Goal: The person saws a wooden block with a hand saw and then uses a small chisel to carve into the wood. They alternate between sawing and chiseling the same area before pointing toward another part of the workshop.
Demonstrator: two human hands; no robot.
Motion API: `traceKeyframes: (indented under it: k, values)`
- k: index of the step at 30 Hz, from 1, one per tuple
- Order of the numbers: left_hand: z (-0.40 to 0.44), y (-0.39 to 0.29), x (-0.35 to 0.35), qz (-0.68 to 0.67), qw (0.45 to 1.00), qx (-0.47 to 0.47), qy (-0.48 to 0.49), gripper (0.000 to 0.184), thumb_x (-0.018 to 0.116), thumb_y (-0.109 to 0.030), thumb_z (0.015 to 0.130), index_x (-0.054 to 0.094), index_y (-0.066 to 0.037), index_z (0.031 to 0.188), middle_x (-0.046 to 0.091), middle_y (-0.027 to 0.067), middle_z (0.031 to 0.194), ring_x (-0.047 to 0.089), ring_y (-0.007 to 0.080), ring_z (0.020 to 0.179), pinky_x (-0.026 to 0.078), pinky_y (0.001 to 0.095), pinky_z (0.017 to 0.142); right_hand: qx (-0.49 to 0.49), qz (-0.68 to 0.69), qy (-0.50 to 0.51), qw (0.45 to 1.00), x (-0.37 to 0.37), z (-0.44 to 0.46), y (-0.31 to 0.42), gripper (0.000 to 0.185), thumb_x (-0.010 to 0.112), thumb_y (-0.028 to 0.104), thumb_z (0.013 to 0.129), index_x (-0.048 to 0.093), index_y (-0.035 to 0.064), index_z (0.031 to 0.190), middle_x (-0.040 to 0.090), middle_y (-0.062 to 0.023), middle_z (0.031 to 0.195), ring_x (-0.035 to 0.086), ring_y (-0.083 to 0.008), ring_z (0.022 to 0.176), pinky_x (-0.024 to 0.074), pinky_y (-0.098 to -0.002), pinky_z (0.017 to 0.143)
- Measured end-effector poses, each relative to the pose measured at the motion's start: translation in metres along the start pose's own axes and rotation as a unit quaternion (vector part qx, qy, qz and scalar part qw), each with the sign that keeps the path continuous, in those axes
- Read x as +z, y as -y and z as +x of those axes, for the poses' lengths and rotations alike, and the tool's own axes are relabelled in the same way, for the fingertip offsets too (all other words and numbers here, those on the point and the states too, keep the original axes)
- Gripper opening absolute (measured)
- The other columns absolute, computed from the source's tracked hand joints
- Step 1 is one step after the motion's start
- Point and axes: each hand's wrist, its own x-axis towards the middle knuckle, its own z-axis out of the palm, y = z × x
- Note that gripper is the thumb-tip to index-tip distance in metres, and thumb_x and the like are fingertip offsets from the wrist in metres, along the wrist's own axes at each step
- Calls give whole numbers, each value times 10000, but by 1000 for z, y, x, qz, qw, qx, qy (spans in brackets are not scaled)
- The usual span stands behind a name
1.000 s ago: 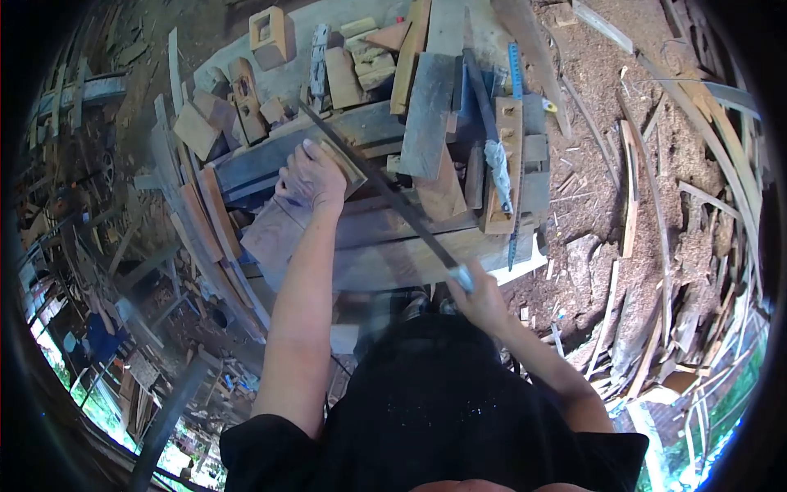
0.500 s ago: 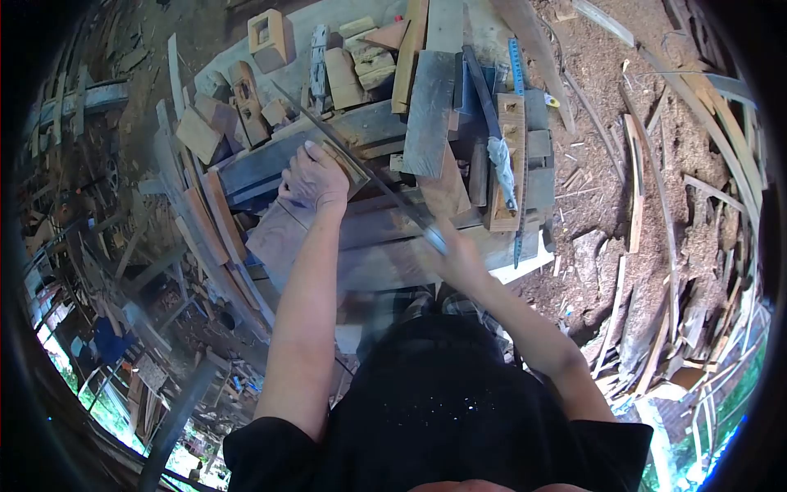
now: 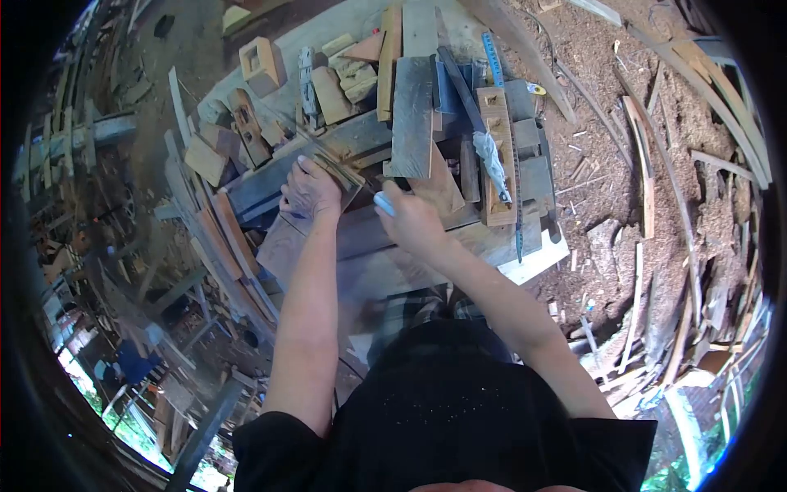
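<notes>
No word, brand or number could be read. The blue strip [image 3: 493, 61] near the far right of the counter [image 3: 307, 34] bore pale marks, too small to make out; white specks on the black shirt [image 3: 443, 402] formed no legible letters.

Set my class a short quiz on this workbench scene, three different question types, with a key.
1. Which hand holds the light-blue handle?

2. True or false: the left hand is raised clear of the wood.

3. Where is the wooden block with the squarish opening?
A) Under the right forearm
B) Beyond the left hand, towards the far side of the bench
C) On the person's lap

Key:
1. The right hand.
2. False: it rests on the wood.
3. B.
</notes>
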Motion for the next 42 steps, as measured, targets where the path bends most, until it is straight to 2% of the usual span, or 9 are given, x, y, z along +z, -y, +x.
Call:
traceKeyframes:
  k: [4, 7, 10, 17, 22, 30, 38, 41, 42]
  values:
    - [0, 4, 8, 26, 999, -19, 10, 504, 292, -418, 990, 683, -105, 1049, 674, 105, 1090, 564, 315, 1028, 301, 497, 908, 44, -37, 24, 998, -20, -35, 4, 238, 562, 186, 906, 477, 45, 1077, 639, -231, 760, 635, -451, 728, 508, -529, 637]
    - [0, 1, 5, 27, 999, -21, 25, 519, 284, -428, 990, 682, -104, 1069, 673, 107, 1096, 567, 321, 1031, 301, 499, 908, 60, -18, 18, 998, -55, -119, -25, 206, 609, 158, 875, 467, 46, 974, 626, -246, 819, 632, -448, 752, 502, -510, 620]
    - [-2, 2, 4, 25, 999, -17, 21, 529, 278, -437, 989, 680, -104, 1076, 672, 110, 1099, 566, 325, 1028, 298, 501, 909, 80, 8, 30, 996, -82, -146, -40, 214, 640, 132, 857, 462, 42, 937, 616, -244, 824, 624, -449, 738, 487, -497, 602]
    - [0, 4, 6, -25, 1000, -12, 14, 544, 284, -457, 988, 676, -101, 1112, 675, 123, 1087, 564, 327, 1021, 292, 501, 915, 35, 41, -35, 998, -75, -116, -17, 247, 631, 150, 891, 418, 36, 938, 599, -240, 767, 604, -458, 706, 463, -497, 575]
    - [2, 2, 3, 9, 1000, -15, 19, 529, 308, -450, 989, 698, -101, 1073, 684, 120, 1057, 574, 328, 1004, 299, 499, 904, 32, 30, -31, 999, -47, -105, -16, 274, 609, 195, 917, 385, 40, 948, 607, -238, 724, 606, -466, 676, 472, -523, 567]
    - [0, -4, -3, 23, 999, -14, 24, 512, 320, -440, 985, 709, -107, 1019, 692, 100, 1033, 587, 317, 987, 300, 501, 905, 122, 28, 38, 991, -68, -113, -14, 333, 661, 252, 892, 488, 11, 1042, 635, -261, 744, 622, -480, 703, 497, -533, 589]
    - [-3, -4, -2, 18, 1000, -12, 13, 500, 320, -431, 985, 697, -107, 1035, 676, 110, 1070, 572, 314, 1001, 291, 487, 923, 50, 68, 13, 996, -16, -3, -9, 313, 684, 230, 867, 521, -5, 994, 643, -253, 776, 625, -471, 764, 507, -509, 645]
    - [-2, -4, 0, 10, 1000, -8, 4, 502, 320, -422, 991, 692, -86, 1003, 674, 125, 1055, 573, 327, 991, 308, 498, 917, 109, 81, 16, 991, -38, -49, 2, 295, 687, 215, 870, 520, -2, 978, 638, -246, 766, 633, -457, 739, 502, -489, 627]
    - [-2, 2, 5, -16, 998, -19, 56, 499, 323, -417, 993, 688, -77, 985, 672, 133, 1047, 573, 336, 997, 317, 513, 917, 99, 94, 8, 991, -48, -73, -1, 295, 692, 207, 868, 518, -6, 974, 633, -245, 755, 635, -453, 731, 502, -476, 618]
